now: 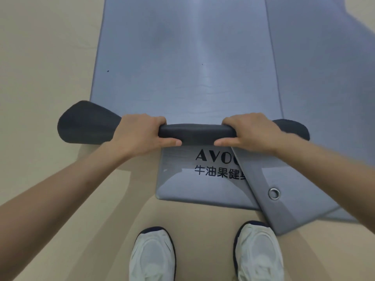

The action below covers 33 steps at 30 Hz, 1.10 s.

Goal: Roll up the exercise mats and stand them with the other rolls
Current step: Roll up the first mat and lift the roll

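A long grey-blue exercise mat (182, 57) lies flat on the floor, stretching away from me. Its near end is curled over into a short dark roll (197, 133), showing the mat's dark underside; the curl flares out wider at the left (85, 122) and right (294, 128). My left hand (140, 132) grips the roll on its left part, fingers over the top and thumb along the near side. My right hand (253, 132) grips it the same way on the right.
A second grey mat (203, 187) with black lettering lies under the roll toward me. A third mat (288, 199) with a metal eyelet (274, 193) lies slanted across it and runs up the right side. My two white shoes (152, 254) stand on the beige floor (40, 78).
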{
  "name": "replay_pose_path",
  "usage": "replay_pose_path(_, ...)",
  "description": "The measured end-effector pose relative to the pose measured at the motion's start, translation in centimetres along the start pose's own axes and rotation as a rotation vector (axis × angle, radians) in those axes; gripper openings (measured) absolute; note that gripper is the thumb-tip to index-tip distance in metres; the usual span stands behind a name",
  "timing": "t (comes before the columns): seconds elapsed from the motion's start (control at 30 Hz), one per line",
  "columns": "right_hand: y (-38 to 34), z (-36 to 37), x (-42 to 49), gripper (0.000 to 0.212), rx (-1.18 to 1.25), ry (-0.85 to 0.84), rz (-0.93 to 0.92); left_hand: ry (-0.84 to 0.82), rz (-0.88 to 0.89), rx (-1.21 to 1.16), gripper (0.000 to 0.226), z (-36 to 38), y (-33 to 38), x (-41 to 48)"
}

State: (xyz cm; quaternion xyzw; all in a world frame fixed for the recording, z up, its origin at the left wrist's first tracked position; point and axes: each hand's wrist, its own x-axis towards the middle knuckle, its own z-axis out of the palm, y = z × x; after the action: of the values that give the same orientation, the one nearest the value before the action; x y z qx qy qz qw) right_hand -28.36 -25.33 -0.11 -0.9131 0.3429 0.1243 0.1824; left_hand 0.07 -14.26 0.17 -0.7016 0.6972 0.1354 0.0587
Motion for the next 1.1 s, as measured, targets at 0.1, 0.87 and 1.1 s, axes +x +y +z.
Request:
replay_pose_path(0.1,0.4,-1.7,-1.0,0.069,0.191,-0.187,0.008,-0.173,0.028,-0.121,0.072,-1.2,0.3,-0.7)
replay_pose_path(0.87,3.2,0.6,2.9,0.065,0.007,0.278,0.099,0.295,0.222,0.131,0.093,5.2,0.9,-1.1)
replay_pose_path(1.1,0.8,4.4,-1.5,0.088,-0.226,0.479,-0.019,-0.145,0.101,-0.160,0.090,0.2,-1.2,5.5)
